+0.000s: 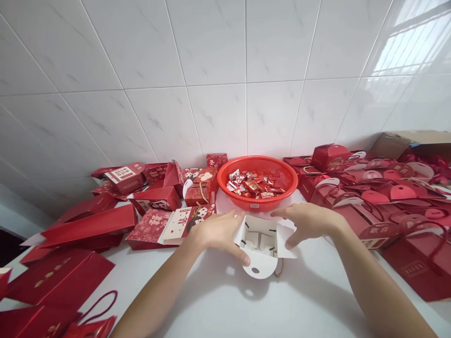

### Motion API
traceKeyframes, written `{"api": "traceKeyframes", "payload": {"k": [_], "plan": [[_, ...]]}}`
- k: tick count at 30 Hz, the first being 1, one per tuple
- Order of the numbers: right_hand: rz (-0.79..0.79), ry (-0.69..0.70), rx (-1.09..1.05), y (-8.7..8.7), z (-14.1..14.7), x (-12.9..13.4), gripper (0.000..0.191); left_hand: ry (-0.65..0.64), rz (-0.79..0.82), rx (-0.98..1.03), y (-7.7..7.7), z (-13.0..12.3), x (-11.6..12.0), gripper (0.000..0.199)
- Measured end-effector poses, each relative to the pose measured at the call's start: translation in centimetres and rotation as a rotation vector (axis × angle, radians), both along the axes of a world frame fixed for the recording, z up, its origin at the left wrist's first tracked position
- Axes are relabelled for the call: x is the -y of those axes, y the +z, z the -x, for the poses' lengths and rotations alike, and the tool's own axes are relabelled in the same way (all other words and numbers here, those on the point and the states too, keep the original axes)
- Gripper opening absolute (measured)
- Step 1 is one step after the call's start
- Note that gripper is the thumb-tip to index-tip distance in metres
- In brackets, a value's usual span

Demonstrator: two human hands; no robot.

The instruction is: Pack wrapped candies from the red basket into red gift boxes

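Observation:
An open box (260,267) with a white inside stands on the white table, its flaps spread and a round hole in the front flap. My left hand (223,234) is at its left side, fingers apart, the thumb touching the front flap. At the right flap is my right hand (299,223), its fingers apart and the thumb beside the flap. White folds and dark slots show inside the box. Just behind it sits a red plastic basket (254,203) with small wrapped candies (252,185).
Red boxes (89,225) and patterned boxes (150,225) lie on the left. Many red boxes (380,192) with handles crowd the right side. A cardboard carton (391,144) is at the back right. Behind everything rises a tiled wall.

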State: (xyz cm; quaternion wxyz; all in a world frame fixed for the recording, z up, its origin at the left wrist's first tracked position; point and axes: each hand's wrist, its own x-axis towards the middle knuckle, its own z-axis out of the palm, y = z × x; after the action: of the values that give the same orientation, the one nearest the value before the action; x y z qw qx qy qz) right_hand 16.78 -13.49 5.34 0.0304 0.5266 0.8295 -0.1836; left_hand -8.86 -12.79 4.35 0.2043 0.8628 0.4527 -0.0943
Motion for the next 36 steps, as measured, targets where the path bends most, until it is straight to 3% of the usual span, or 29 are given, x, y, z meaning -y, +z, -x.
{"api": "traceKeyframes", "payload": {"k": [5, 9, 12, 15, 17, 20, 25, 30, 36], "plan": [[-0.096, -0.010, 0.009, 0.9, 1.1, 1.0, 0.033, 0.016, 0.012, 0.027, 0.0, 0.1, -0.4, 0.101], [-0.105, 0.065, 0.012, 1.6, 1.6, 2.0, 0.022, 0.014, 0.021, 0.024, -0.2, 0.0, -0.6, 0.099], [-0.069, 0.158, -0.091, 1.1, 1.7, 1.8, 0.045, 0.002, 0.010, 0.026, -0.2, 0.0, -0.4, 0.105], [-0.054, 0.130, -0.111, 0.2, 1.6, 1.1, 0.080, 0.003, 0.005, 0.020, 0.0, -0.1, -0.1, 0.113], [-0.028, 0.098, -0.064, -0.1, 1.5, 0.7, 0.091, 0.010, 0.010, -0.002, 0.1, -0.1, 0.1, 0.115], [0.015, 0.064, -0.009, 0.0, 1.6, 0.4, 0.090, 0.000, 0.017, 0.007, 0.0, -0.1, -0.1, 0.117], [0.084, 0.053, -0.078, 0.7, 1.5, -0.1, 0.073, -0.026, 0.073, 0.058, -0.4, 0.2, -0.9, 0.120], [0.236, 0.087, -0.099, 0.1, 1.0, -1.5, 0.087, -0.068, 0.074, 0.200, -1.2, 0.6, -1.5, 0.118], [0.263, 0.063, -0.135, -0.4, 1.0, -2.0, 0.093, -0.099, 0.078, 0.237, -1.2, 0.7, -1.7, 0.120]]}}
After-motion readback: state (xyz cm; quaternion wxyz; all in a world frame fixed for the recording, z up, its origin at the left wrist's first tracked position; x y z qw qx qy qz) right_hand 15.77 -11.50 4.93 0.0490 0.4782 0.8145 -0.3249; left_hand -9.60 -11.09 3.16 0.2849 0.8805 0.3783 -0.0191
